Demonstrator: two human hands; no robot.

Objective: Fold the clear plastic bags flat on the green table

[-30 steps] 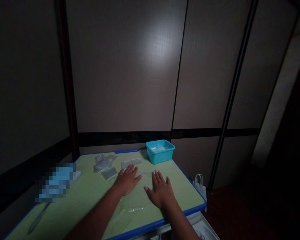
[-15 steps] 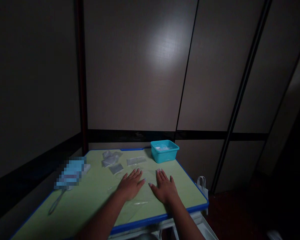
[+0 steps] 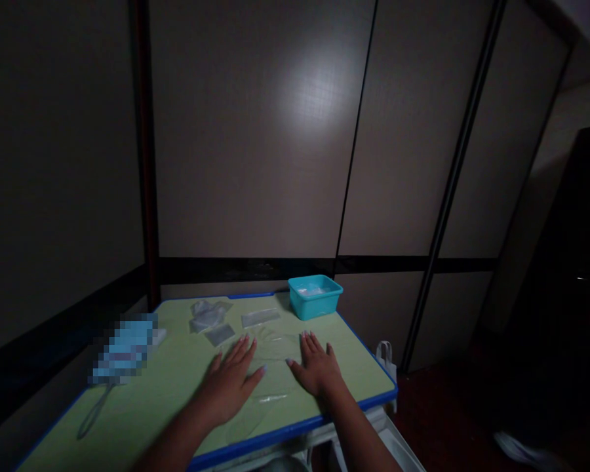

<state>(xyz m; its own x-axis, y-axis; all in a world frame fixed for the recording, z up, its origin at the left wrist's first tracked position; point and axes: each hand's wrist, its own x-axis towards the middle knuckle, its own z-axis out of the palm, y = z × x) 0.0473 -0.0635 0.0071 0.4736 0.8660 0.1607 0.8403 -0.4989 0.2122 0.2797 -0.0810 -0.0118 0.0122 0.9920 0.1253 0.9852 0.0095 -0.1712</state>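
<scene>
A clear plastic bag (image 3: 270,398) lies flat on the green table top (image 3: 177,367), and its edges are hard to make out. My left hand (image 3: 230,383) rests palm down at the bag's left side, fingers stretched and thumb apart. On the right, my right hand (image 3: 317,368) is flat with its fingers forward, touching the bag's right side. Neither hand grips anything. Beyond them are a folded clear bag (image 3: 260,318), a small folded grey-looking plastic piece (image 3: 220,335) and a crumpled plastic heap (image 3: 209,316).
A turquoise basket (image 3: 314,305) with clear plastic inside stands at the table's far right corner. A blurred-out blue item (image 3: 125,347) with a strap lies at the left edge. Wardrobe panels (image 3: 250,164) rise behind. A white bag (image 3: 385,354) hangs or stands beyond the right edge.
My left hand has slid left and toward me, widening the gap between the hands. My right hand stays flat on the bag. The view has turned slightly right.
</scene>
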